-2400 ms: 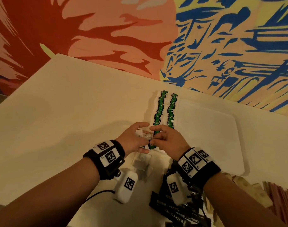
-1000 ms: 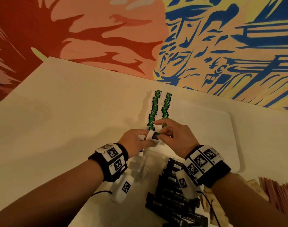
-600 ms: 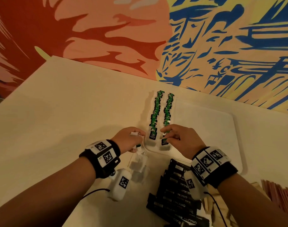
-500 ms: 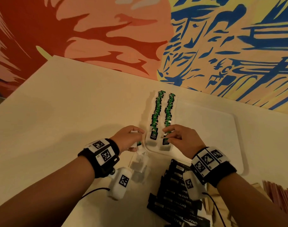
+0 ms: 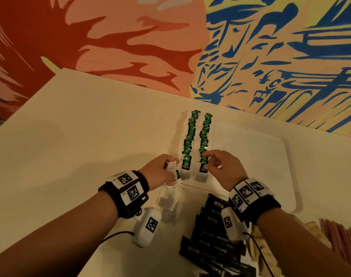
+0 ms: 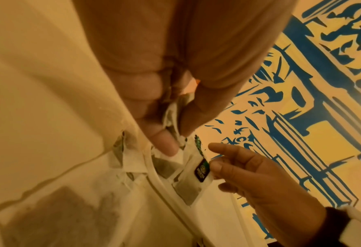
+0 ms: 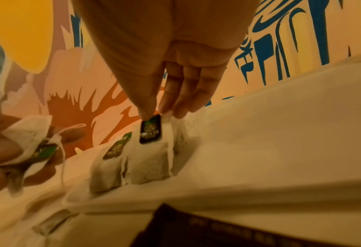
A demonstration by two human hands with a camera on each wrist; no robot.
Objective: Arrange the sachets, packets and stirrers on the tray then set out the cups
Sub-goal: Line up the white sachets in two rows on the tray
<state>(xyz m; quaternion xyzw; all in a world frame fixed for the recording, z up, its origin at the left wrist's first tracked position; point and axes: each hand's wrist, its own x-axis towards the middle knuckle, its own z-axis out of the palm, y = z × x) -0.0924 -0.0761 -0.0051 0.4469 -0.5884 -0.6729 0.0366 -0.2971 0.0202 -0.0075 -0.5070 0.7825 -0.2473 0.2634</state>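
Observation:
A white tray [image 5: 250,156] lies on the table, with two rows of green-tagged tea bags [image 5: 190,132] along its left side. My left hand [image 5: 170,171] hovers just left of the tray's near corner. It grips a crumpled tea bag [image 5: 172,166], which shows between thumb and fingers in the left wrist view [image 6: 171,115]. My right hand [image 5: 207,162] is at the near end of the right row. It pinches the top of the front tea bag [image 7: 149,150] there, which stands on the tray [image 7: 280,133].
A pile of black coffee sachets [image 5: 214,242] lies under my right wrist. Loose tea bags [image 5: 167,204] sit on the table [image 5: 70,146] below my left hand. Pink sachets [image 5: 342,236] and wooden stirrers [image 5: 256,244] lie at the right edge. A painted wall backs the table.
Both hands held a tea bag together over the tray's corner. The right hand has since set it at the front of the right row. The left hand drew back left with another bag.

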